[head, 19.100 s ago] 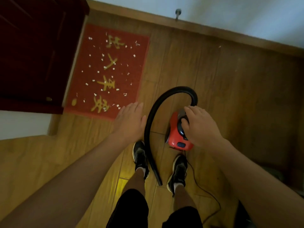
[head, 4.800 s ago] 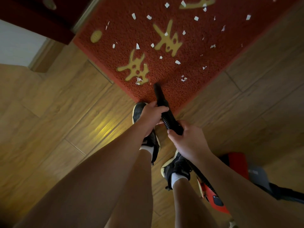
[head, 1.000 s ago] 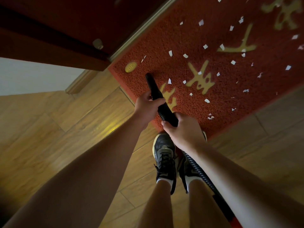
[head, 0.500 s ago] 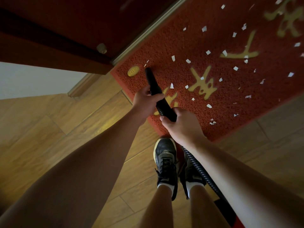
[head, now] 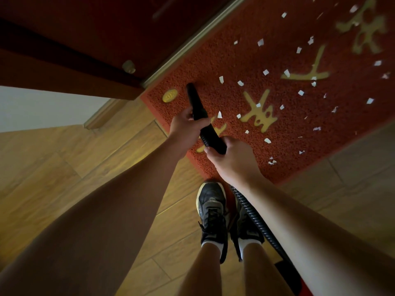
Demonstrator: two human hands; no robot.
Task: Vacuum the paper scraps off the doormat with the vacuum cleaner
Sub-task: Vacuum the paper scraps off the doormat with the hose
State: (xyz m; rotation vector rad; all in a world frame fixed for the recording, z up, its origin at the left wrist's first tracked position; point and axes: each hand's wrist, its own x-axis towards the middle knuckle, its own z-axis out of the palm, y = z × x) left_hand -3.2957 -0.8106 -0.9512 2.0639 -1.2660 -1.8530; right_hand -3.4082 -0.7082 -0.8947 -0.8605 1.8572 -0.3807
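Entry, as I log it: black nozzle (head: 195,101), gripped by both hands, left hand (head: 186,129) nearer the tip, right hand (head: 233,161) at the ribbed hose (head: 252,212) joint. The tip is over the doormat (head: 288,129) corner beside the door (head: 85,28) edge. Paper scraps (head: 260,42) are scattered rightward across open mat. The mat is cut off at top and right. I cannot tell whether the tip touches it.
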